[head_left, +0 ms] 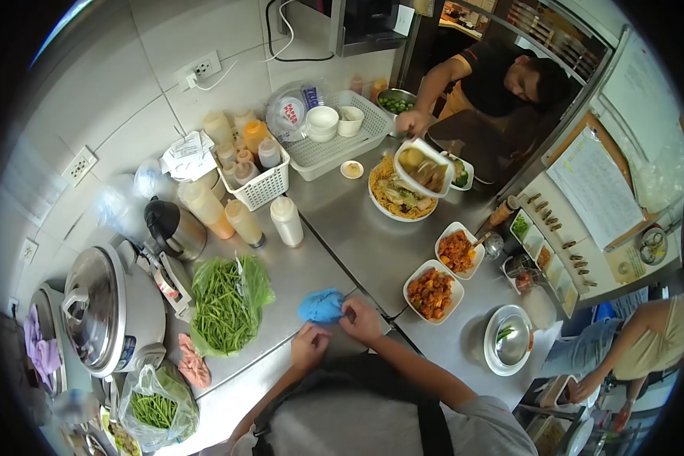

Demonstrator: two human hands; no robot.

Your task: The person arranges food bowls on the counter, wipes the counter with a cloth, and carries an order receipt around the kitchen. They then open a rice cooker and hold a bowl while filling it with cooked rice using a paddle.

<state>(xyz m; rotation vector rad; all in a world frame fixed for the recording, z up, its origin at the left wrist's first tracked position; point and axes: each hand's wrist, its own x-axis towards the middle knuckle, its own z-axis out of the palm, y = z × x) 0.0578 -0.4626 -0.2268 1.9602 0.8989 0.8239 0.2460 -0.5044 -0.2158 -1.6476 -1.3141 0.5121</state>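
A crumpled blue cloth (321, 305) lies on the steel counter in front of me. My right hand (362, 321) has its fingers closed at the cloth's right edge. Just below the cloth is my left hand (310, 346), fingers curled together; whether anything is in them is hidden. To the left of both hands sits an open green plastic bag of green beans (226, 308). On the right stand two white square bowls of reddish diced food, one nearer (432, 295) and one farther (459, 252).
Across the counter, another person (479, 83) tips a white container (424, 169) over a bowl of noodles (397, 194). Squeeze bottles (286, 220), a kettle (176, 228) and a large lidded cooker (114, 311) stand left. Metal bowls (509, 340) are at right.
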